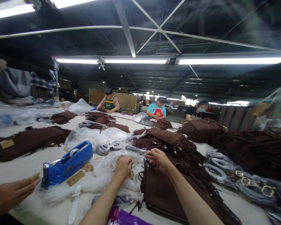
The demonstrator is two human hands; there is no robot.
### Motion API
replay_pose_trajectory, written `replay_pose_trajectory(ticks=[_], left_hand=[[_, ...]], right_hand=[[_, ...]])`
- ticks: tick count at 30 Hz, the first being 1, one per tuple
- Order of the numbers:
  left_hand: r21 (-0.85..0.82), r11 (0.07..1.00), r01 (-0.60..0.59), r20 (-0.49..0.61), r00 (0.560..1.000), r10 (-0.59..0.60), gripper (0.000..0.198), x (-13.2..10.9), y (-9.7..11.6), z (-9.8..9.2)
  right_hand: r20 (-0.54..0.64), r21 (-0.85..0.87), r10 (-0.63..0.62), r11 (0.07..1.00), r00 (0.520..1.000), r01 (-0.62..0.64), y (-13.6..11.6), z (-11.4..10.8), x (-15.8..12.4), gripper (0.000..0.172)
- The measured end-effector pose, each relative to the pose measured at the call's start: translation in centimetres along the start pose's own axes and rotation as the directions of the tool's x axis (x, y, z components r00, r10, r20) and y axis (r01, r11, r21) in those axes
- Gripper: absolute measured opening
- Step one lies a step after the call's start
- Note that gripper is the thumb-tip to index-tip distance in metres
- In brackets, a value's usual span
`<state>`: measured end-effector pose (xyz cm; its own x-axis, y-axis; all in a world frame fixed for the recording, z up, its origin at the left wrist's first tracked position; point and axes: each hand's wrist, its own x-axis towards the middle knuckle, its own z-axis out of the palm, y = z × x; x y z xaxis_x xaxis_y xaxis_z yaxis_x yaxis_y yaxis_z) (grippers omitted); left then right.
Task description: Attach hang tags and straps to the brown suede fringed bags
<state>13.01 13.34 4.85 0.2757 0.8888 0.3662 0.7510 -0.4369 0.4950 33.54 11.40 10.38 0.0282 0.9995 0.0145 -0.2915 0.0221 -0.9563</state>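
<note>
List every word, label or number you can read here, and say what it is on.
No text reads for certain.
Brown card tags beside the blue tape dispenser: print too small.
Card tag on the fringed brown bag at far left: blurred.
Green apron and red apron of the far workers: marks too blurred.

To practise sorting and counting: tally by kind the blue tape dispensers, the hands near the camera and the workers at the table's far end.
Blue tape dispenser: 1
Near hands: 3, namely the wearer's left hand, right hand and a co-worker's hand
Workers at the far end: 3
Total: 7
</note>
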Motion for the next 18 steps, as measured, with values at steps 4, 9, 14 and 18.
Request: replay_pose_trajectory(ticks=[4,9,14,18], left_hand=[[-0.06,0.997,-0.048,0.069,0.996,0.052,0.023,0.0,-0.5,0.5],[-0.119,0.988,-0.101,0.102,0.988,0.114,0.019,0.8,-0.5,0.2],[-0.134,0.986,-0.1,0.076,0.991,0.111,0.026,2.4,-0.6,-1.6],[-0.106,0.988,-0.11,0.142,0.982,0.125,0.024,2.4,-1.2,-1.8]], right_hand=[[-0.06,0.064,0.019,0.998,0.998,-0.015,1.6,-0.5,0.9,0.021],[-0.131,0.156,0.032,0.988,0.991,-0.011,2.6,0.0,2.0,0.025],[-0.129,0.212,-0.016,0.976,0.991,0.044,1.8,-0.4,2.1,0.023],[-0.116,0.201,-0.072,0.975,0.991,0.095,-0.1,-1.0,2.1,0.024]])
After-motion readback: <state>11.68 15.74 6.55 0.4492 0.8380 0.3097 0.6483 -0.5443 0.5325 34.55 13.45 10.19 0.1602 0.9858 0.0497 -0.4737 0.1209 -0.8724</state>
